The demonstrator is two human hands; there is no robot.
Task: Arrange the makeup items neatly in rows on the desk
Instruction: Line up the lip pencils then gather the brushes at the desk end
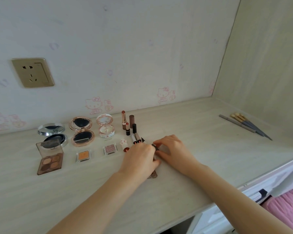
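Meeting over a small bundle of slim lip pens (153, 173), both hands work at the middle of the pale wood surface (201, 141). The left hand (139, 157) curls down around the pens, its grip closed on their shafts, with brown ends poking out below the palm and a couple of capped tips (137, 138) showing beyond the knuckles. The right hand (173, 150) comes in from the other side, thumb and forefinger pinching a dark cap (155, 146) at the top of the bundle (whether it sits on a pen or off, I cannot tell).

Just behind the hands stand two open lipsticks (123, 119) and two dark caps (132, 119), upright. A small white figurine-topped lipstick (124, 144) lies near the left knuckles. To its left, two single eyeshadow pans, one mauve (110, 148) and one orange (83, 155), sit in a front row with an open brown four-colour palette (50, 157). Behind them, three open compacts line up: silver (52, 134), rose gold (82, 131) and white (104, 125).

Well apart, by the right wall, several makeup brushes (245, 124) lie together. A gold wall socket (32, 72) sits on the cartoon-cat wallpaper above the left end.
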